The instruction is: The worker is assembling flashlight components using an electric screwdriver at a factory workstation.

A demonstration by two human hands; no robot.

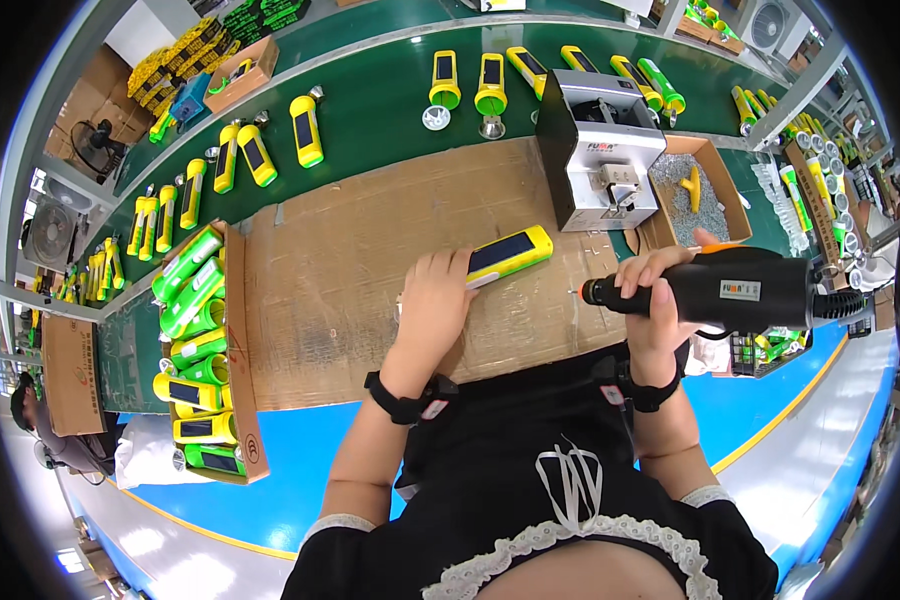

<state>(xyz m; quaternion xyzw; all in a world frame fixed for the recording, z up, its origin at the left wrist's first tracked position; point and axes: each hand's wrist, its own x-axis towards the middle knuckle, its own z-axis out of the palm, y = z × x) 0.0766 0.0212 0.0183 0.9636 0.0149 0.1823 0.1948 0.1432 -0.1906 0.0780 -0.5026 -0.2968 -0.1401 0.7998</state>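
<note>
My left hand is closed around one end of a yellow-and-green solar flashlight, which lies on the cardboard sheet with its dark panel facing up. The fingers and palm hide that end of it. In my right hand is a black electric screwdriver, gripped near its front and held roughly level. Its tip points left toward the flashlight, with a gap between the two.
A screw feeder stands beyond my right hand, beside a carton of small screws with a yellow scoop in it. An open carton of flashlights borders the left side. More flashlights line the green belt behind.
</note>
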